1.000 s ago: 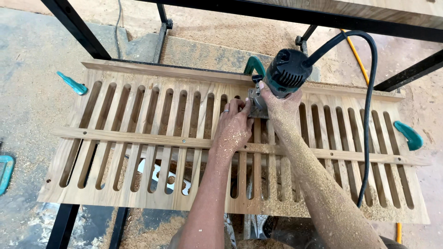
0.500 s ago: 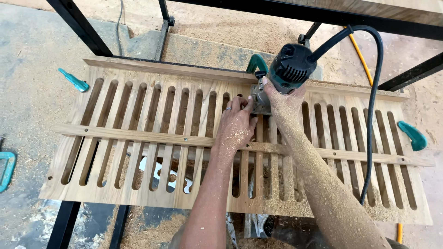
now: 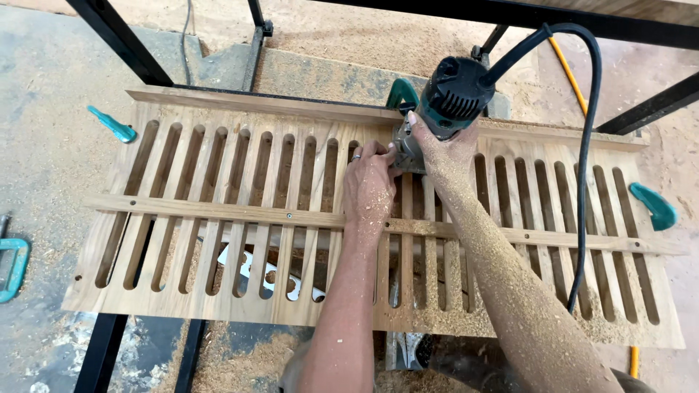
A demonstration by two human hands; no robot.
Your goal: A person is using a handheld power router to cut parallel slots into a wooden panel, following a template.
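Slotted wooden panel (image 3: 218, 211), long, many parallel slots, lying flat on a black metal frame (image 3: 120, 44). Trim router (image 3: 444, 109), green and black, standing upright near the panel's far edge, right of centre. Right hand (image 3: 444, 149), sawdust-coated, wrapped around the router body. Left hand (image 3: 371, 185), fingers curled against the router's base, just left of it.

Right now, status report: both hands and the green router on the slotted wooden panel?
Left hand steadies router base. Right hand grips green-and-black router. Slotted wooden panel flat. Black cord loops over right slots.
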